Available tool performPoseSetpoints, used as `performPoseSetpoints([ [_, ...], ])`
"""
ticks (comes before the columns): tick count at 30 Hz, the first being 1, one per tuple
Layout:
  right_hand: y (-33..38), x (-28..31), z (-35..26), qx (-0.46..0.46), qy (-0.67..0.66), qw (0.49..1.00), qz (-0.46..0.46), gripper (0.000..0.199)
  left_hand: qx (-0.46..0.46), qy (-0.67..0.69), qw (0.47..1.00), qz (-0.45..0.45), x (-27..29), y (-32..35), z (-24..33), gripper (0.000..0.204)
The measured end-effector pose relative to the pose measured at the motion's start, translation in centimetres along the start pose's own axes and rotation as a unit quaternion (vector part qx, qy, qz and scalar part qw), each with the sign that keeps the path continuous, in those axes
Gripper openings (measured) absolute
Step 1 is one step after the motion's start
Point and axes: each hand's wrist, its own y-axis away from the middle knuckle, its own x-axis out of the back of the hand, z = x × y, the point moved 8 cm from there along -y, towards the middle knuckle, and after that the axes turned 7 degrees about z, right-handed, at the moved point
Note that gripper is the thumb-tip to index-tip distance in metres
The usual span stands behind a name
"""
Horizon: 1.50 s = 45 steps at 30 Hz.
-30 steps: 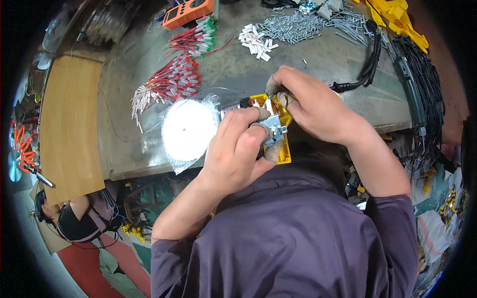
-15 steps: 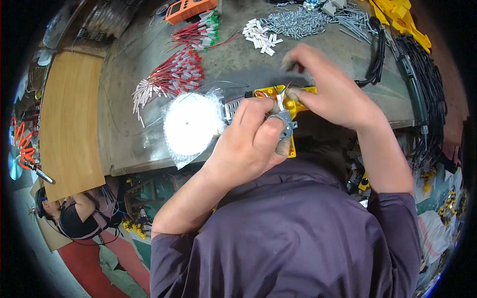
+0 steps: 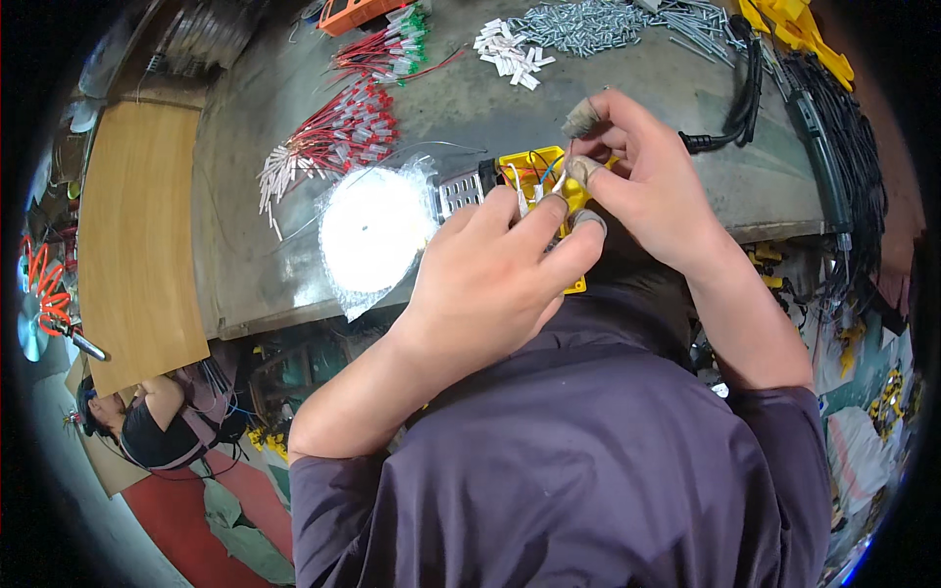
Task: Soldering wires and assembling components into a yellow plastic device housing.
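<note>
A yellow plastic housing (image 3: 526,165) with red, black, blue and white wires inside lies in front of me at the table's edge. My left hand (image 3: 495,265) is closed over its near side. The fingertips press near the white wire sleeves (image 3: 538,193), and the hand covers much of what lies beneath. Above the housing, my right hand (image 3: 647,181) pinches a thin wire (image 3: 570,157) between wrapped thumb and forefinger. Left of the housing, a slotted metal bracket (image 3: 459,194) joins it to a bright white round disc (image 3: 377,230) in clear plastic wrap.
Red-wired parts with clear sleeves (image 3: 353,127) lie in bunches at the left. White sleeves (image 3: 512,54) and a heap of screws (image 3: 578,31) sit at the back. Black cables (image 3: 853,167) and a screwdriver-like tool (image 3: 821,176) are at the right. A person (image 3: 157,421) is at lower left.
My right hand has come down and left to pinch a wire at the housing. My left hand has turned over the housing, hiding the metal box it held.
</note>
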Motion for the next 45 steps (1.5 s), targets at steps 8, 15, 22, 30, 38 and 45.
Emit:
performPoseSetpoints([
  [8, 0.6, -0.4, -2.2, 0.056, 0.110, 0.991, -0.046, 0.030, 0.015, 0.074, 0.985, 0.155, -1.1, 2.0, -0.9, 0.051],
  [15, 1.7, -1.6, -0.9, 0.107, 0.147, 0.978, -0.106, 0.020, 0.032, 0.044, 0.984, 0.170, -1.0, 3.5, -0.6, 0.045],
  [22, 2.0, -1.9, -1.0, 0.250, 0.173, 0.944, -0.127, 0.016, 0.009, 0.044, 0.991, 0.126, -0.3, 2.6, -0.4, 0.047],
  [30, 2.0, -1.4, -0.3, 0.202, 0.161, 0.960, -0.108, 0.024, -0.015, 0.098, 0.995, 0.019, -1.2, 1.6, -0.7, 0.043],
  [38, 1.8, -0.1, -2.3, 0.261, 0.232, 0.933, -0.083, 0.028, -0.009, 0.090, 0.995, 0.051, -1.3, 1.5, -1.0, 0.034],
  [45, -2.0, 9.8, 3.0, 0.107, 0.374, 0.917, -0.092, 0.037, -0.053, 0.067, 0.996, -0.010, -1.4, 0.8, 0.1, 0.013],
])
